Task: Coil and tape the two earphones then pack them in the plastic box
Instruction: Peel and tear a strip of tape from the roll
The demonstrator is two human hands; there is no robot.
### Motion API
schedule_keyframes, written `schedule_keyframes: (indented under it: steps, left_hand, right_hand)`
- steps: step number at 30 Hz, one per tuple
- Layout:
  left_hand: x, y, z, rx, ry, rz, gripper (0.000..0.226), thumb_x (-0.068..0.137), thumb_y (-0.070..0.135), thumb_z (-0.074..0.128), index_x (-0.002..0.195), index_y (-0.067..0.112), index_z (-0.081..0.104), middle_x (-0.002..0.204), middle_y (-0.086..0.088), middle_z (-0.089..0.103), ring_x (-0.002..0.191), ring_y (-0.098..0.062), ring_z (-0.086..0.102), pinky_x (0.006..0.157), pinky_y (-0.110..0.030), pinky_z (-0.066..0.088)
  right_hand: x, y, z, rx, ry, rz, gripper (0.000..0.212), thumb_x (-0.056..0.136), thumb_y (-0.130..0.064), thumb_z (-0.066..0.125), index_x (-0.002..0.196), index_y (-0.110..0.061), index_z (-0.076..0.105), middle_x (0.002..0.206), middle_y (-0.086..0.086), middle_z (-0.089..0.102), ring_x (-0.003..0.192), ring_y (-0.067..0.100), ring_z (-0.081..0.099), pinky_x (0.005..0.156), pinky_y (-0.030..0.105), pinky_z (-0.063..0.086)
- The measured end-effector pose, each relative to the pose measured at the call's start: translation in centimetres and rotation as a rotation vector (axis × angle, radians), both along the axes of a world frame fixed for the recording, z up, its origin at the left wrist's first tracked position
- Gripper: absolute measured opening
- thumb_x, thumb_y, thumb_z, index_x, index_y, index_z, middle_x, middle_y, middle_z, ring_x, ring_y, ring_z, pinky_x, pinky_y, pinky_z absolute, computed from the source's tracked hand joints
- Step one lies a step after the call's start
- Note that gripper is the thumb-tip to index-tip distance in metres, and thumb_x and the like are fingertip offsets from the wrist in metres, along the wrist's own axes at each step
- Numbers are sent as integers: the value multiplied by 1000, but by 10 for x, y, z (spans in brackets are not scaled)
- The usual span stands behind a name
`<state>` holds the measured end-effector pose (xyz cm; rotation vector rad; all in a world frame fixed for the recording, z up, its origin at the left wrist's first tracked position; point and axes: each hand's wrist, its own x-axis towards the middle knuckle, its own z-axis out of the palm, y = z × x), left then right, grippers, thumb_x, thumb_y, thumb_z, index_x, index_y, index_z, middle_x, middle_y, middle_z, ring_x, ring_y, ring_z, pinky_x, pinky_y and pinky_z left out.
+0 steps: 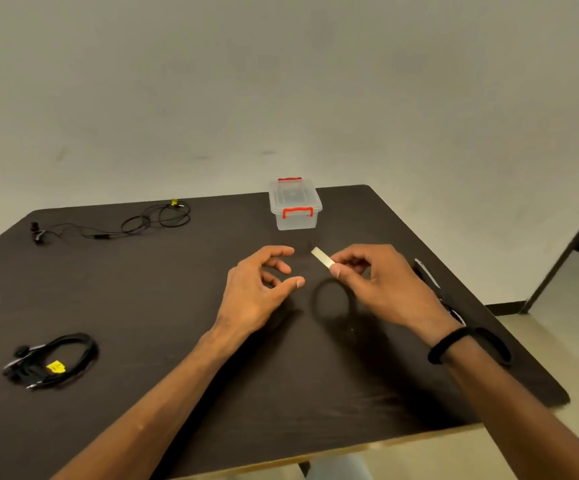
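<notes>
My right hand (374, 282) pinches a short pale strip of tape (322, 257) between thumb and fingers above the table's middle. My left hand (263, 285) hovers just left of it, fingers curled apart and holding nothing. A dark ring, apparently a tape roll (331, 299), lies on the table under my right hand. One black earphone (56, 358) with a yellow tag lies coiled at the near left. A second black earphone (118, 225) lies loosely spread at the far left. The clear plastic box (295, 206) with red latches stands closed at the far middle.
The dark wooden table (177, 299) has its front edge close to me and its right edge beside my right forearm. Scissors (430, 275) with dark handles lie partly hidden behind my right hand. A dark furniture leg (558, 265) stands at the right.
</notes>
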<state>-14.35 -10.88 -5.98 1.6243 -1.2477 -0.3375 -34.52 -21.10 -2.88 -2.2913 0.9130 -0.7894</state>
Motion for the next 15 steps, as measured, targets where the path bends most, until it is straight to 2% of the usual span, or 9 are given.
schedule_keyframes:
  steps: [3, 6, 10, 13, 15]
  left_hand:
    - [21, 2, -2, -45, 29, 46, 49, 83, 27, 86, 128, 31, 68, 101, 9, 72, 75, -13, 72, 72, -14, 56]
    - [38, 3, -4, -77, 92, 75, 50, 84, 28, 86, 131, 31, 68, 105, 9, 73, 80, -9, 73, 78, -24, 62]
    - [56, -1, -9, -90, 141, 33, 64, 81, 29, 88, 140, 30, 63, 120, 9, 72, 103, -6, 72, 92, -30, 61]
    - [64, -3, -9, -95, 239, -42, 60, 81, 22, 89, 137, 24, 66, 118, 5, 76, 111, -10, 72, 99, -36, 60]
    - [69, -2, -9, -77, 289, -100, 51, 83, 16, 87, 131, 21, 70, 115, 3, 78, 109, -14, 73, 102, -39, 58]
  right_hand:
    - [21, -1, 1, 26, -48, 72, 13, 99, -35, 69, 109, -33, 77, 95, -16, 73, 87, 4, 64, 71, 15, 47]
    - [41, -2, 1, 47, -93, 127, 13, 100, -33, 68, 110, -38, 75, 99, -17, 73, 92, 4, 63, 74, 14, 49]
    - [64, -9, -2, 97, -144, 174, 17, 101, -34, 66, 114, -36, 76, 102, -19, 75, 97, 6, 67, 79, 18, 54]
    - [73, -10, -3, 167, -230, 219, 18, 101, -30, 65, 115, -30, 78, 100, -20, 77, 92, -1, 68, 76, 15, 52]
    - [75, -11, -5, 290, -322, 252, 19, 101, -25, 65, 113, -27, 79, 94, -13, 77, 82, -1, 65, 74, 19, 50]
